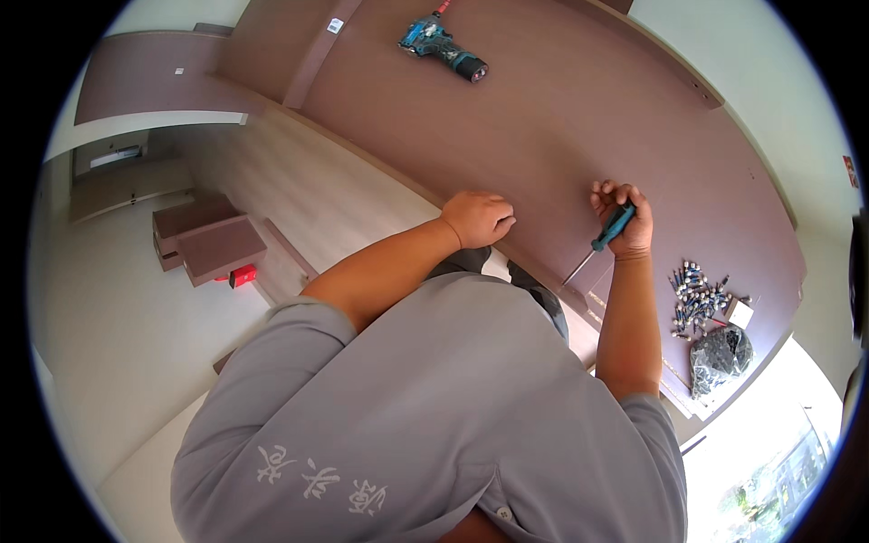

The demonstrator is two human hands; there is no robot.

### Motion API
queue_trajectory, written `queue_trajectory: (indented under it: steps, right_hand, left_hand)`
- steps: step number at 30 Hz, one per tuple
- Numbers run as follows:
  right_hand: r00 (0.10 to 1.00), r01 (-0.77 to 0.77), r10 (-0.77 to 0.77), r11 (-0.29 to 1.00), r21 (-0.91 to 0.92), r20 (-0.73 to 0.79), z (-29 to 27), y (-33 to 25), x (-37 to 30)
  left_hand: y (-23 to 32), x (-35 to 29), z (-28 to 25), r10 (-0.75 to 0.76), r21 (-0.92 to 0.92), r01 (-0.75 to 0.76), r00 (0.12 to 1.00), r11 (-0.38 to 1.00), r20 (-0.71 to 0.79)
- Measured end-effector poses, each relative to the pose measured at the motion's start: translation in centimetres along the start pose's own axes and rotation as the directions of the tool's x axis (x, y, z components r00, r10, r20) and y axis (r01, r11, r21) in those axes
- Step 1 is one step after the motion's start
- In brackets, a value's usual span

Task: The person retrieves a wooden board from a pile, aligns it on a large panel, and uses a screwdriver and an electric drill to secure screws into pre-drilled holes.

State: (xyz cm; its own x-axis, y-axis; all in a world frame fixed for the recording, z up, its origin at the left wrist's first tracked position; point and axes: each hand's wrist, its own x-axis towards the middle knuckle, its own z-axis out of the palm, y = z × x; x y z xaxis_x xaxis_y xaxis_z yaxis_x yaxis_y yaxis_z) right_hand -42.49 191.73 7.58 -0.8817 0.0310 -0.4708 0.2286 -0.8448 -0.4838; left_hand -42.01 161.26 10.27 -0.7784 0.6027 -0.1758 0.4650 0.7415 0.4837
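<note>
My right hand (626,222) is closed around the teal handle of a screwdriver (612,228). Its metal shaft slants down and left, and the tip is near the front edge of the large brown panel (552,118). My left hand (480,220) is curled by the same edge, left of the screwdriver. Whatever its fingers may hold is hidden. Right of my right forearm, a pile of small metal-and-dark fittings (695,295) lies on the panel, beside a small white block (739,314) and a clear plastic bag (721,354) of dark pieces.
A teal and black cordless drill (442,47) with a red bit lies on the panel's far part. Raised boards (312,54) border the panel on the left. On the floor at left stand brown boxes (217,249), with a red object (242,276) beside them.
</note>
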Motion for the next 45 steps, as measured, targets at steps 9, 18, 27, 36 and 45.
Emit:
queue_trajectory:
  steps: [9, 18, 27, 36, 45]
  right_hand:
    - [0.845, -0.206, -0.162, 0.78, -0.591, -0.509, 1.3, 1.4, 1.0]
    - [0.812, 0.243, -0.463, 0.823, -0.514, -0.356, 3.7, 0.2, -2.2]
    - [0.878, 0.237, -0.437, 0.75, -0.618, -0.194, 27.5, 15.6, -10.0]
    - [0.917, 0.356, -0.397, 0.847, -0.395, -0.025, 37.6, 22.2, -7.1]
    - [0.925, 0.355, -0.378, 0.821, -0.448, 0.04, 38.4, 24.0, 0.2]
  left_hand:
    - [-0.7, -0.5, -0.3, 0.041, -0.149, -0.061, 0.99, 0.987, -0.138]
    - [-9.3, -1.7, -4.9, -0.359, -0.931, 0.316, 0.903, 0.181, 0.237]
    - [-23.5, -14.9, -19.7, -0.09, -0.804, 0.343, 0.895, -0.485, 0.436]
    - [-27.7, -17.3, -21.7, -0.088, -0.869, 0.256, 0.943, -0.423, 0.321]
    - [-31.1, -14.2, -23.8, -0.101, -0.872, 0.324, 0.918, -0.367, 0.383]
